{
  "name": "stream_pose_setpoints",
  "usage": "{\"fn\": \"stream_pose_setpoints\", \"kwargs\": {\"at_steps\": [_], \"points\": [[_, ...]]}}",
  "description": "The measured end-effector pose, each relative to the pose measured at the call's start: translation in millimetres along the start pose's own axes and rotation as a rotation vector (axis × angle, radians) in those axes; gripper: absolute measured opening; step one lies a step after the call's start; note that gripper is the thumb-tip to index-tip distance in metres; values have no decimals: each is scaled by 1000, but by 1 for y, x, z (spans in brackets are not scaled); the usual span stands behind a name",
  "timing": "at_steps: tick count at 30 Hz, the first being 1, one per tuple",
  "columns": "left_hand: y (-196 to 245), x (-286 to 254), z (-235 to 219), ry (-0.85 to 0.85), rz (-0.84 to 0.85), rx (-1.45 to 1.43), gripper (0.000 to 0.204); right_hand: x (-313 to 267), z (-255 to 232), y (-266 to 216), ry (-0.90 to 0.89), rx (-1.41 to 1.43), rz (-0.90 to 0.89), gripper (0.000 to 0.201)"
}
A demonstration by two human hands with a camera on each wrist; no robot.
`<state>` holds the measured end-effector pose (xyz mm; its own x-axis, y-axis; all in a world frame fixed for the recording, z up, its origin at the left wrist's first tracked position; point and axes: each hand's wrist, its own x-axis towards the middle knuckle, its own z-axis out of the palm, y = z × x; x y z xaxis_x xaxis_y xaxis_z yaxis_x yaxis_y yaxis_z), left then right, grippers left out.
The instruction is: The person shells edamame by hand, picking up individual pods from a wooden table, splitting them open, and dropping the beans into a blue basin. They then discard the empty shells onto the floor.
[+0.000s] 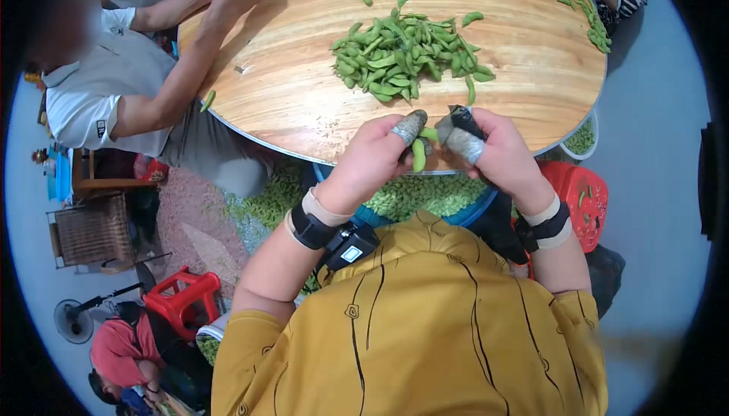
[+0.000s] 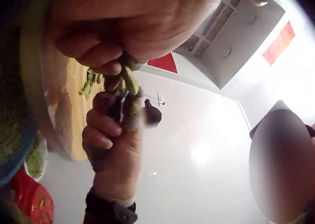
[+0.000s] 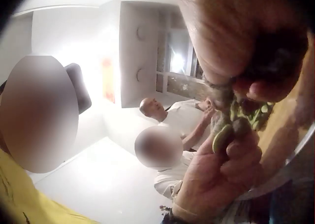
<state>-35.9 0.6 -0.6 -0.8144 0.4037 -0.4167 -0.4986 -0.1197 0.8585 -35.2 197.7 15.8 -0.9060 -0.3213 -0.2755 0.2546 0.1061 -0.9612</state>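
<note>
While the edamame pod (image 1: 419, 153) hangs between my two hands at the near edge of the round wooden table (image 1: 304, 97), I pinch its upper end with both. My left hand (image 1: 373, 159) curls its fingers in, the taped thumb (image 1: 408, 127) pressed down on the pod's top; my right hand (image 1: 497, 150) closes on it from the other side, its wrapped fingertip (image 1: 460, 143) clamped beside the thumb, with something dark held in the same grip that I cannot make out. The pod points downward, over the table's rim. Further out on the table lies a heap of green pods (image 1: 406, 53), well apart from my hands, and a thinner row of pods (image 1: 583, 6) runs along the far right edge. Below the table edge, a blue basin of shelled beans (image 1: 425, 196) sits near my lap, a red stool (image 1: 581, 192) just to its right. Another person's arm (image 1: 190, 59) rests on the table to my left.
</note>
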Motion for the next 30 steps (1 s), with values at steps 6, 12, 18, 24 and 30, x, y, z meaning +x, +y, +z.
{"fn": "stream_pose_setpoints", "kwargs": {"at_steps": [6, 12, 18, 24, 30], "points": [[-2, -11, -1, -211, -129, -286, 35, -6, -3, -4, -32, 9, -22, 13], [0, -19, 1, -181, -22, -322, 23, -10, 0, -5, -12, 98, -39, 22], [-9, -18, 11, 33, 294, 198, 15, -27, 8, -14, -75, -96, -36, 33], [-17, -16, 11, 44, 416, 457, 13, -29, 6, -9, -109, -6, -9, 34], [-14, -21, 7, 173, 729, 1135, 15, -26, 5, -3, -175, 204, 116, 31]]}}
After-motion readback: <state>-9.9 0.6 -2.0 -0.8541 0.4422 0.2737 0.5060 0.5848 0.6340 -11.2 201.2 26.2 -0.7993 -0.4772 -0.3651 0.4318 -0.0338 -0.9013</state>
